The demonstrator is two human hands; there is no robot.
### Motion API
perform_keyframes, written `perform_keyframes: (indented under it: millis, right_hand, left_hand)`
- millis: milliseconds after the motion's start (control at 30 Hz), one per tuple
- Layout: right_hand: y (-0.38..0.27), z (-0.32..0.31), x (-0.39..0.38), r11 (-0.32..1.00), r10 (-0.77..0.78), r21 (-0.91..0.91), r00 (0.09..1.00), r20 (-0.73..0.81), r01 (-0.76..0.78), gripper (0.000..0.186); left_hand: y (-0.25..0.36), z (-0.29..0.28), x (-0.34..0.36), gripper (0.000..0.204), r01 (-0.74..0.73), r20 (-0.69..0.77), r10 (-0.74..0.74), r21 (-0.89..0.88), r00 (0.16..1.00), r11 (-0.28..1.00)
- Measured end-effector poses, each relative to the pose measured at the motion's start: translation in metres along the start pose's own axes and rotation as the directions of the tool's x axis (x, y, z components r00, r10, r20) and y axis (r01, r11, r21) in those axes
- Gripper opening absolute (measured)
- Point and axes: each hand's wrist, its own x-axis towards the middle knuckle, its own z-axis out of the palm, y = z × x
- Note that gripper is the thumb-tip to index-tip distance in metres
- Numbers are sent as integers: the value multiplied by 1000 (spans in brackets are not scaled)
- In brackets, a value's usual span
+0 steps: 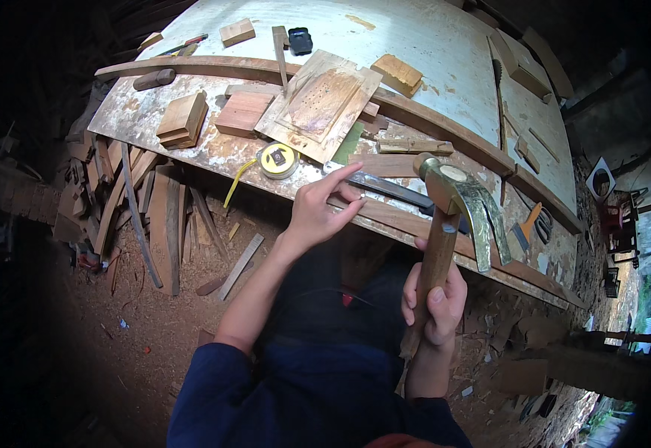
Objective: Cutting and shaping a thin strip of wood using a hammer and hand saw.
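My right hand (440, 302) is wrapped round the wooden handle of a claw hammer (439, 250). The hammer stands head up, its worn metal claw curving down to the right. My left hand (321, 207) is over the bench's near edge, index finger stretched out beside a long dark metal tool (389, 188). Its thumb tip meets another fingertip in a pinch; a tiny pale spot shows there, too small to name. Just left of that hand lies a round yellow tape measure (277, 159), some tape hanging over the edge. Behind them, a carved wooden panel (320, 104) lies tilted across wood blocks.
The paint-stained workbench (445, 52) carries wood blocks (183, 119), a long curved wooden rail (445, 138), an orange-handled scraper (525, 224), scissors (543, 225) and a small black case (301, 40). Wood offcuts (162, 216) are heaped below the left edge, above a sawdust-covered floor (146, 336).
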Motion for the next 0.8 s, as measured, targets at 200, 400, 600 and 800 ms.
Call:
perform_keyframes:
  millis: [200,400,600,800]
  right_hand:
    - [34,-60,51,935,-121,-351,974,-193,47,58]
    - [43,-80,58,956,-68,-294,970,-235,-4,59]
    - [45,-76,60,929,-17,-364,972,-236,-72,60]
    - [43,-78,60,945,-38,-325,970,-239,-43,62]
  left_hand:
    - [-2,-7,0,15,-115,107,102,122,989,986]
    - [-3,-5,4,11,-85,97,76,87,992,993]
    - [-3,-3,5,9,-59,34,56,91,998,994]
    - [0,-6,7,12,-49,46,46,66,998,997]
